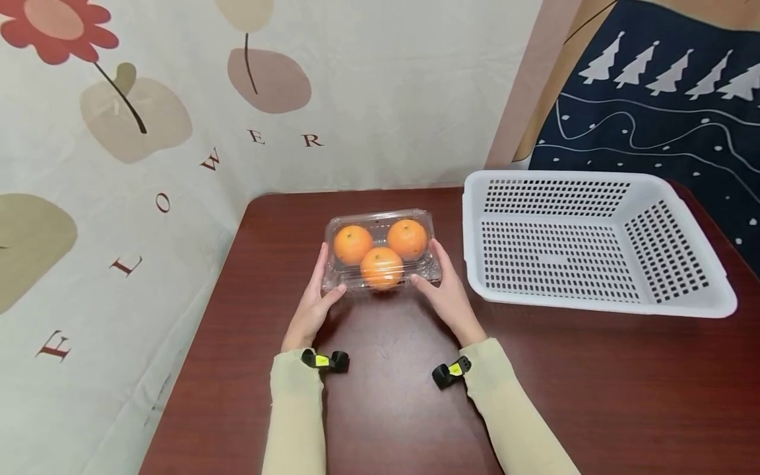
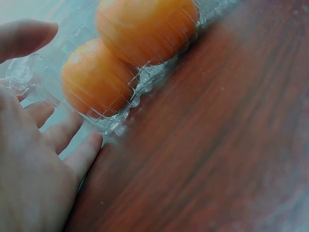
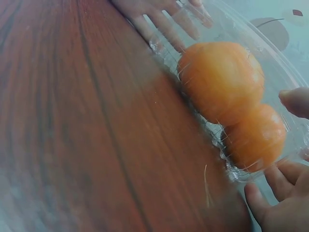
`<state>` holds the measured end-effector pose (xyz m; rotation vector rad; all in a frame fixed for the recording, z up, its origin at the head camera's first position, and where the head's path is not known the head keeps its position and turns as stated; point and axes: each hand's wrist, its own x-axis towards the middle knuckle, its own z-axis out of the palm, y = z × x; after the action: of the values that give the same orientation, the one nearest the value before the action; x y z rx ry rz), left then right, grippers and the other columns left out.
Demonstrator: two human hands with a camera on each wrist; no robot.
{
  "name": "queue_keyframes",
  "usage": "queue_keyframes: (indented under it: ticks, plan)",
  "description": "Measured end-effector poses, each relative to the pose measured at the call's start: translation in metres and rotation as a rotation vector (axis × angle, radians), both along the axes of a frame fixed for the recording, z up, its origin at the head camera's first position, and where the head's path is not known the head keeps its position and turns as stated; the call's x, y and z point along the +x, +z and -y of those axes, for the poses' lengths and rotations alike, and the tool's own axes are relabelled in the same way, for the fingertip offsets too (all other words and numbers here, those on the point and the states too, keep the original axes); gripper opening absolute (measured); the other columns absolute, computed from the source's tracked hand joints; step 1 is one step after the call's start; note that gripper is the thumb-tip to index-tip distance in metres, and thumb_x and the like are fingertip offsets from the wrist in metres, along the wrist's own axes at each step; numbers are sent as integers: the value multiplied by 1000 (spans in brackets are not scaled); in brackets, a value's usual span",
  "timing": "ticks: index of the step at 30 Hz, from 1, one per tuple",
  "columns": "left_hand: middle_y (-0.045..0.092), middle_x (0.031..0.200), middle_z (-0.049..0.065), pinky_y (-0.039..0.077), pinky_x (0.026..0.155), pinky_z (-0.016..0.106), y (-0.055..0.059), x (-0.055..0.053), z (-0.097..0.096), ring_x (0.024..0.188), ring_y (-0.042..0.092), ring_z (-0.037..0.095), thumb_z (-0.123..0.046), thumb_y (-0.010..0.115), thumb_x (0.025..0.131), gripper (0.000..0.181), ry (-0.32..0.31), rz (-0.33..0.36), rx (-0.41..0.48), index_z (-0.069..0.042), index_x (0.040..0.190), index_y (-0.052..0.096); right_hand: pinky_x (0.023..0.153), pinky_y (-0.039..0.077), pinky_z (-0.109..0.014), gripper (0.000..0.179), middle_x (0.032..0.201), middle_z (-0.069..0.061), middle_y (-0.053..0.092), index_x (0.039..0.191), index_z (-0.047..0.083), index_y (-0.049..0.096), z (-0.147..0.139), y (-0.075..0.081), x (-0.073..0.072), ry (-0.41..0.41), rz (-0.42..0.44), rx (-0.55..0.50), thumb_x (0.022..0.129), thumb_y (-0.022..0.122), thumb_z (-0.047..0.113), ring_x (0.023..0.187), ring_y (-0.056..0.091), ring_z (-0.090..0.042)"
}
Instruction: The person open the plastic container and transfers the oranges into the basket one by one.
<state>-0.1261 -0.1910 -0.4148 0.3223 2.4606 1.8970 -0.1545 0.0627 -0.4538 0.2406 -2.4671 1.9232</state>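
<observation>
A clear plastic clamshell box (image 1: 379,229) holds three oranges, two at the back and one orange (image 1: 382,268) in front. My left hand (image 1: 310,310) grips the box's left end, thumb at the front upper edge and fingers along the side. At the opposite end my right hand (image 1: 449,297) holds it the same way. In the left wrist view, fingertips touch the lower side of the box (image 2: 104,123), close to the tabletop. The right wrist view shows two oranges through the ribbed wall, with the right thumb (image 3: 295,102) near the upper edge.
To the right of the box, a white perforated plastic basket (image 1: 475,277) stands on the dark red-brown wooden table (image 1: 386,402). A printed light cloth (image 1: 386,99) hangs behind the table, with a dark blue tree-patterned cloth (image 1: 641,112) at the back right.
</observation>
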Motion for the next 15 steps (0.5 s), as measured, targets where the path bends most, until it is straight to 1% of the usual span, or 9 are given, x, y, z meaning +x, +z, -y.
queue_keyframes:
  ticks: [5, 8, 12, 15]
  plan:
    - [1, 149, -5, 3, 104, 53, 1, 0, 0, 134, 2, 11, -4, 51, 88, 75, 8, -7, -12, -18, 145, 5, 106, 17, -39, 77, 143, 10, 26, 142, 31, 16, 0, 2, 0, -6, 8, 4, 81, 63, 36, 131, 20, -8]
    - [3, 149, -7, 4, 104, 53, 1, 0, 0, 134, 3, 10, -6, 51, 88, 73, 20, -3, -7, -20, 145, 6, 105, 20, -37, 80, 141, 14, 29, 141, 33, 18, 1, 3, 0, -27, 23, 27, 77, 65, 41, 129, 22, -5]
    - [5, 149, -8, 4, 105, 50, -1, -1, 1, 134, 4, 8, -7, 50, 89, 71, 27, -5, 7, -21, 145, 8, 104, 23, -36, 82, 138, 18, 31, 140, 35, 21, 1, 3, 0, -59, 29, 52, 73, 66, 49, 127, 26, -4]
    - [5, 149, -8, 5, 105, 49, -2, -2, 2, 134, 4, 8, -7, 50, 89, 71, 26, -7, 17, -21, 145, 8, 103, 24, -37, 83, 138, 19, 32, 140, 36, 21, 1, 4, 0, -64, 30, 59, 72, 66, 51, 127, 26, -4]
